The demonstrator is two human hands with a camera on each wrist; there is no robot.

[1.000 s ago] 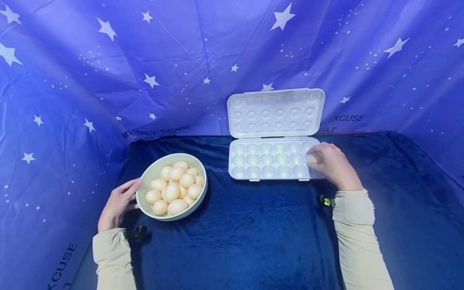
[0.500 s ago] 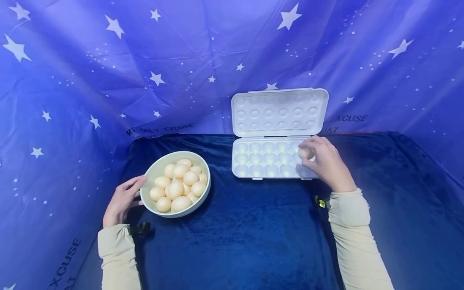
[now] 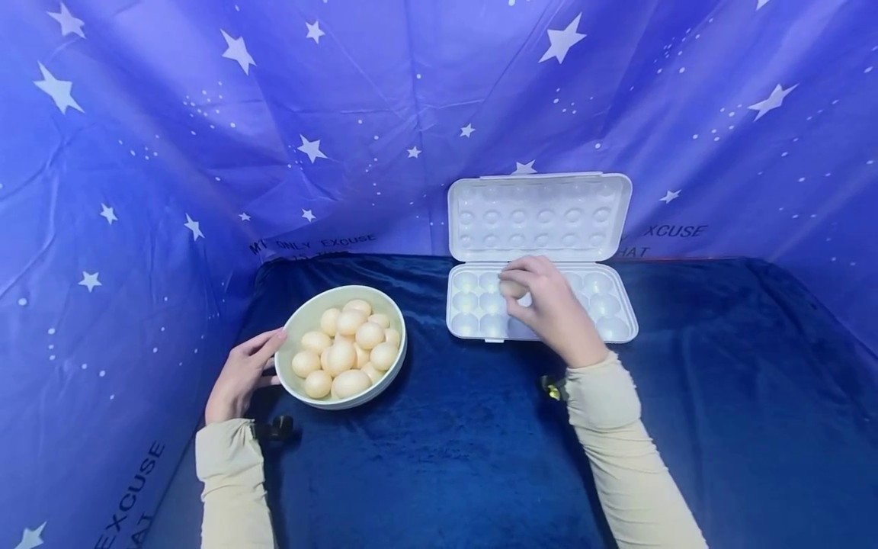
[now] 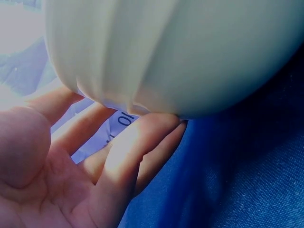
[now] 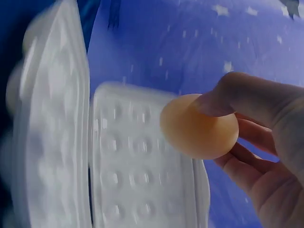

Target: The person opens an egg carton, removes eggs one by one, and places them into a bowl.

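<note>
My right hand pinches an egg between thumb and fingers, over the cupped tray of a white plastic egg box. The box's lid stands raised behind the tray, and my hand hides some middle cups. On the left is a pale green bowl with a pile of cream-coloured eggs in it. My left hand touches the bowl's left side with loosely extended fingers; the left wrist view shows the fingertips against its outer wall.
Dark blue velvety cloth covers the table. A blue-purple curtain with white stars hangs behind and along the sides, with the raised lid close in front of it.
My right hand has carried the egg leftward, from the right end of the egg box to above its middle. My left hand stays at the bowl. The head view has shifted slightly.
</note>
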